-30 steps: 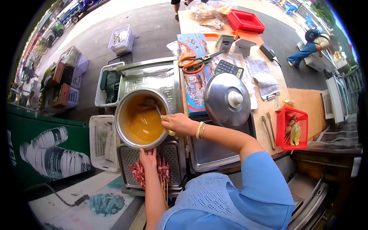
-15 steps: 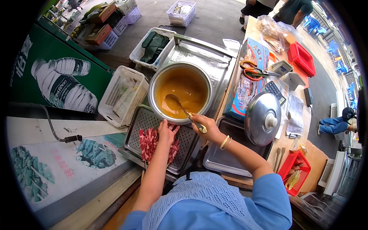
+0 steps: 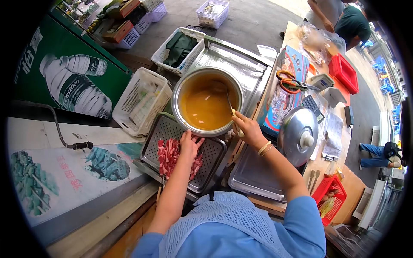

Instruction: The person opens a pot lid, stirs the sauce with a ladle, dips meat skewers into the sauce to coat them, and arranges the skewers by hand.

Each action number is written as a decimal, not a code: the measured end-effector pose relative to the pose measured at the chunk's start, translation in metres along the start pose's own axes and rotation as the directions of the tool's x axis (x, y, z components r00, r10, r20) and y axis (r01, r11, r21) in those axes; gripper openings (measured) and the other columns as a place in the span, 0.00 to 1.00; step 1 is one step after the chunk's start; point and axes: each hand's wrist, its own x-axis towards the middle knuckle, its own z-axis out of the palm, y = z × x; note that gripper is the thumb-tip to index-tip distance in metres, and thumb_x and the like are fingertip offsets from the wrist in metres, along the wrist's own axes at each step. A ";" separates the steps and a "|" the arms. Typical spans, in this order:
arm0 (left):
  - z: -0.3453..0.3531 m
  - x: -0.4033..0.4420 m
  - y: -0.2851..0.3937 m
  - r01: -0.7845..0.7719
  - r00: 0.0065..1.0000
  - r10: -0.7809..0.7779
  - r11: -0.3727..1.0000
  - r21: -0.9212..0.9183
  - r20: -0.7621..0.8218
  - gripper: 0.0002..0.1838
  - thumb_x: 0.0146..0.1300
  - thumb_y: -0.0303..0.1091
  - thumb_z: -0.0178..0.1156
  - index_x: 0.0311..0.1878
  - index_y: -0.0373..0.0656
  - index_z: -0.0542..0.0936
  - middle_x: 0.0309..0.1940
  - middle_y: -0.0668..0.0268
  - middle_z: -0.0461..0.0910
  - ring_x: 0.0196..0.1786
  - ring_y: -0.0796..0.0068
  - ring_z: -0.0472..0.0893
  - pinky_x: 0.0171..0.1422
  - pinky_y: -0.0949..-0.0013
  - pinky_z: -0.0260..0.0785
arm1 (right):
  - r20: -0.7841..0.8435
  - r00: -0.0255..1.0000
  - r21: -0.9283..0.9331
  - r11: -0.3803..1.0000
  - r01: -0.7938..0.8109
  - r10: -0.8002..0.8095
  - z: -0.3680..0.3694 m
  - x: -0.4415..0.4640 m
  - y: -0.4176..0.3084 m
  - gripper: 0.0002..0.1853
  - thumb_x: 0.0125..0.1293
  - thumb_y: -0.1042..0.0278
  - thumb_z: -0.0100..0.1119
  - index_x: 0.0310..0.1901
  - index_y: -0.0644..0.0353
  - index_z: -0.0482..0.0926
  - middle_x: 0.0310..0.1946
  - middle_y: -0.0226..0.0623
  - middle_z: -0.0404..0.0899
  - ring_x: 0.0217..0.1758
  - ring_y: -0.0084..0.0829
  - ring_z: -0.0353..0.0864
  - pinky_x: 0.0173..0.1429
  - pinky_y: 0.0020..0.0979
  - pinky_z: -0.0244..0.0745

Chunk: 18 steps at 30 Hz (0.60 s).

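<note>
A round steel pot (image 3: 175,103) holds yellow-brown liquid. My right hand (image 3: 246,129) is closed round the pale handle of a ladle (image 3: 229,99), whose bowl end dips into the liquid near the pot's right side. My left hand (image 3: 189,145) has its fingers spread against the pot's lower outer wall, over the perforated tray (image 3: 211,161). Skewers of raw red meat (image 3: 167,157) lie on that tray, on both sides of my left wrist. A steel lid (image 3: 294,129) with a white knob rests to the right of my right hand.
White baskets (image 3: 129,107) stand left of the pot. On the table (image 3: 340,155) at right are scissors (image 3: 292,82), a calculator (image 3: 313,107), red baskets (image 3: 344,74) and tongs. An empty steel tray (image 3: 254,178) lies below the lid. Two people (image 3: 352,26) stand at the far end.
The camera view has turned, shifting the scene. The ladle has swung from the pot's middle to its right side with my right hand. My left hand stays at the pot's lower wall.
</note>
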 end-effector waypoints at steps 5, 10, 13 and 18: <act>-0.001 0.000 0.000 0.002 1.000 -0.002 1.000 0.001 -0.007 0.11 0.71 0.42 0.42 0.48 0.46 0.66 0.45 0.66 0.70 0.45 0.70 0.72 0.46 0.56 0.71 | -0.141 0.982 0.159 0.982 -0.103 0.126 -0.027 -0.019 -0.025 0.13 0.51 0.70 0.61 0.40 0.59 0.76 0.44 0.52 0.78 0.32 0.47 0.81 0.38 0.36 0.78; -0.004 0.002 -0.003 -0.004 1.000 0.004 1.000 -0.024 0.005 0.11 0.69 0.42 0.46 0.49 0.48 0.67 0.44 0.64 0.72 0.46 0.67 0.74 0.47 0.55 0.71 | -0.122 0.988 0.292 0.955 -0.057 0.096 -0.009 -0.021 -0.046 0.13 0.51 0.72 0.61 0.40 0.60 0.76 0.43 0.52 0.78 0.31 0.45 0.81 0.37 0.36 0.78; -0.001 0.000 -0.002 -0.011 1.000 0.012 1.000 -0.009 0.010 0.12 0.69 0.42 0.47 0.49 0.48 0.67 0.44 0.65 0.72 0.46 0.67 0.73 0.46 0.55 0.71 | -0.082 0.995 0.138 0.988 0.067 -0.056 0.010 -0.006 -0.046 0.15 0.51 0.72 0.61 0.43 0.60 0.74 0.47 0.51 0.76 0.33 0.43 0.81 0.38 0.35 0.78; 0.002 -0.002 0.003 0.011 1.000 -0.011 1.000 0.019 -0.016 0.11 0.70 0.42 0.44 0.48 0.47 0.66 0.43 0.65 0.71 0.45 0.68 0.74 0.45 0.57 0.71 | -0.039 0.999 0.006 1.000 0.019 -0.018 0.019 0.015 -0.015 0.22 0.48 0.71 0.60 0.48 0.60 0.71 0.52 0.52 0.73 0.38 0.44 0.80 0.40 0.37 0.76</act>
